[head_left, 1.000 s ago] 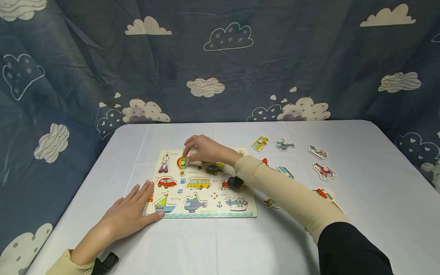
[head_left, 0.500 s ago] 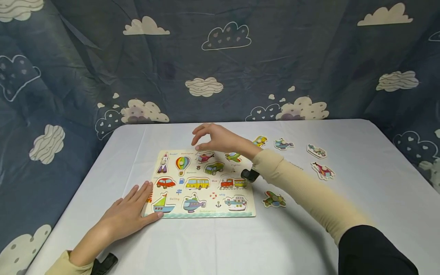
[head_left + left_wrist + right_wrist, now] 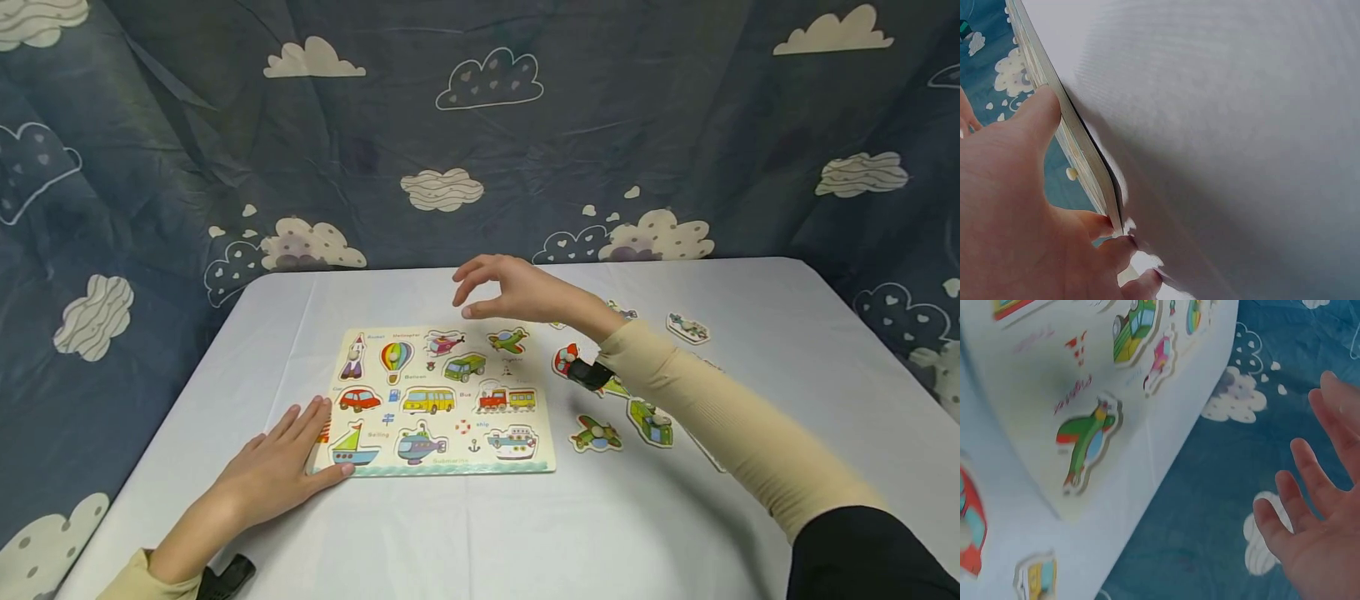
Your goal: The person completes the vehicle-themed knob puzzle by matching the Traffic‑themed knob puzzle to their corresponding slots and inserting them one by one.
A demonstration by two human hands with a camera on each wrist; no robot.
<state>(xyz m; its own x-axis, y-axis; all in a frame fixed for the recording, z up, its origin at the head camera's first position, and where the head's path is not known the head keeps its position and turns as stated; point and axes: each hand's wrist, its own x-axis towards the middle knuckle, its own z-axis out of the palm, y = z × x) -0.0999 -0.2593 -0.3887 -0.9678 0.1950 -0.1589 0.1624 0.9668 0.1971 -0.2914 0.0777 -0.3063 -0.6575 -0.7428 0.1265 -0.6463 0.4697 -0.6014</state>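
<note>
The wooden puzzle board (image 3: pixel 438 400) lies flat near the middle of the table (image 3: pixel 787 433), with its vehicle pieces seated: rocket, balloon, helicopter, green plane (image 3: pixel 507 340), truck, car, bus, train, sailboat, submarine and ship. The left hand (image 3: pixel 273 471) rests flat on the table at the board's near left corner; its fingers lie straight and relaxed, thumb along the near edge, as the left wrist view shows with the thumb (image 3: pixel 1038 119) against the board's side. The right hand (image 3: pixel 517 290) hovers above the far right part of the board, over the green plane, holding nothing, its fingers loosely bent and apart. Loose pieces lie to the right on the table, among them a red one (image 3: pixel 564 358), a small plane (image 3: pixel 596 435) and a green truck piece (image 3: pixel 651 422).

The right sleeve (image 3: pixel 720 417) hangs low over these loose pieces, so I judge that a drop of the forearm could brush them and scatter them toward the table edge. If the left hand lets up, any nudge could slide the board on the smooth tablecloth.
</note>
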